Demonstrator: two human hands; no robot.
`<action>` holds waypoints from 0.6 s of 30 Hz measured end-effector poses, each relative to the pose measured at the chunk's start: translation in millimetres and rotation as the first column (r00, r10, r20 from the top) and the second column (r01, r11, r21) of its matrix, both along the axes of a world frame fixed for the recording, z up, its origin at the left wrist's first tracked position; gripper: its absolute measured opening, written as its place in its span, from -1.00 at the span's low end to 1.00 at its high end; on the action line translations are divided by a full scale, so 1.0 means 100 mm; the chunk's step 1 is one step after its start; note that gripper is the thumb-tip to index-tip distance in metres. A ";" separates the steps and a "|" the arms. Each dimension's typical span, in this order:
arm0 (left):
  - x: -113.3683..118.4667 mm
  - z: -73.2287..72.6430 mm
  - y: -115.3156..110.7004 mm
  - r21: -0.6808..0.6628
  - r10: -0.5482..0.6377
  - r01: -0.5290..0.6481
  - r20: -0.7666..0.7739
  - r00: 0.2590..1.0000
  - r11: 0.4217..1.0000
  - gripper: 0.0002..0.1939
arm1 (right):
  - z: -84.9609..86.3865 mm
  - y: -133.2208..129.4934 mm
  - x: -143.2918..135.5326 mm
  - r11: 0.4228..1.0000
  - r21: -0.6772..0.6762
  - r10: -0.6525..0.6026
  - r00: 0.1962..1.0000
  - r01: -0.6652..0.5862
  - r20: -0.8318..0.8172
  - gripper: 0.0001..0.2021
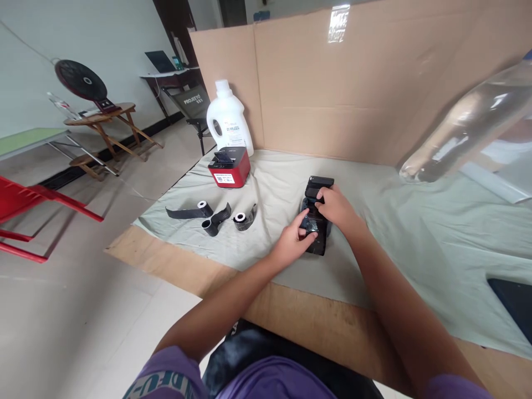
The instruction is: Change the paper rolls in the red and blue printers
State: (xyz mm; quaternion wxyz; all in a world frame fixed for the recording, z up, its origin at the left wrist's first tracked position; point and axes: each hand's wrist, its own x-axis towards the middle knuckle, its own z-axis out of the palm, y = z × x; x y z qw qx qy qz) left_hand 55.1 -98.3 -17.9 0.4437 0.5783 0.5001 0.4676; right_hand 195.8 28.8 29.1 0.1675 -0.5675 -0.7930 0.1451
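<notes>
Fingers (L+R) on blk device

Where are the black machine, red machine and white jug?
Black machine (pixel 322 228), head view: on its lower part.
Red machine (pixel 230 168), head view: on its front.
White jug (pixel 231 117), head view: on its body.

From my remote seat I make out 1 black device, longer than it is wide, on the pale green cloth. I see it pointing roughly away from me, its near end close to the cloth's front edge. That near end looks dark and smooth, with squared corners. At the far end I see a blocky black section, wider across than it is long. Bright glints and a clear, shiny patch show around the middle. That stretch is partly covered from my view, so I can't tell how the 2 ends join.
</notes>
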 end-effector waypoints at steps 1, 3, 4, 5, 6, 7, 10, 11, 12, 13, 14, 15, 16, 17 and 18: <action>-0.01 0.00 0.00 -0.002 0.003 -0.003 -0.009 1.000 1.000 -0.25 | -0.01 0.00 0.00 1.000 0.022 -0.009 1.000 0.009 -0.016 -0.82; -0.02 -0.03 0.01 0.002 0.005 -0.005 -0.023 1.000 1.000 -0.38 | -0.03 0.02 -0.02 0.994 0.101 -0.033 0.997 0.040 -0.074 -0.80; -0.03 -0.04 0.02 0.012 0.000 0.000 -0.029 1.000 1.000 -0.50 | -0.05 0.04 -0.03 0.988 0.146 -0.044 0.993 0.060 -0.112 -0.77; -0.04 -0.05 0.03 0.027 -0.010 0.011 -0.034 0.999 1.000 -0.61 | -0.06 0.05 -0.04 0.979 0.186 -0.052 0.987 0.080 -0.150 -0.74; -0.05 -0.05 0.04 0.042 -0.022 0.024 -0.036 0.999 0.999 -0.71 | -0.08 0.06 -0.05 0.971 0.218 -0.055 0.981 0.095 -0.184 -0.72; -0.06 -0.05 0.04 0.053 -0.038 0.040 -0.033 0.999 0.998 -0.77 | -0.10 0.08 -0.05 0.964 0.243 -0.054 0.976 0.106 -0.212 -0.69; -0.10 0.00 0.06 0.026 -0.086 0.086 0.018 0.996 0.996 -0.80 | -0.11 0.12 -0.02 0.952 0.287 -0.022 0.956 0.109 -0.291 -0.64; -0.11 0.02 0.06 0.001 -0.101 0.101 0.042 0.994 0.995 -0.79 | -0.09 0.14 0.01 0.956 0.281 0.012 0.946 0.084 -0.323 -0.62; -0.13 0.03 0.07 -0.027 -0.117 0.119 0.062 0.991 0.993 -0.78 | -0.07 0.15 0.04 0.964 0.263 0.055 0.933 0.044 -0.357 -0.60; -0.14 0.05 0.07 -0.053 -0.137 0.141 0.076 0.988 0.989 -0.77 | -0.04 0.16 0.08 0.971 0.239 0.096 0.916 0.000 -0.390 -0.61; -0.15 0.05 0.07 -0.074 -0.158 0.164 0.083 0.984 0.984 -0.76 | 0.00 0.17 0.11 0.976 0.214 0.130 0.899 -0.041 -0.419 -0.64; -0.16 0.06 0.07 -0.088 -0.182 0.189 0.085 0.980 0.978 -0.76 | 0.04 0.16 0.14 0.979 0.191 0.153 0.885 -0.075 -0.439 -0.68; -0.18 0.06 0.07 -0.097 -0.208 0.215 0.081 0.975 0.972 -0.75 | 0.08 0.15 0.17 0.980 0.172 0.169 0.877 -0.101 -0.449 -0.73; -0.19 0.05 0.07 -0.101 -0.235 0.242 0.074 0.969 0.965 -0.75 | 0.13 0.14 0.19 0.980 0.156 0.182 0.874 -0.124 -0.451 -0.78; -0.20 0.05 0.07 -0.102 -0.259 0.265 0.065 0.964 0.959 -0.75 | 0.17 0.12 0.20 0.979 0.137 0.198 0.872 -0.152 -0.447 -0.82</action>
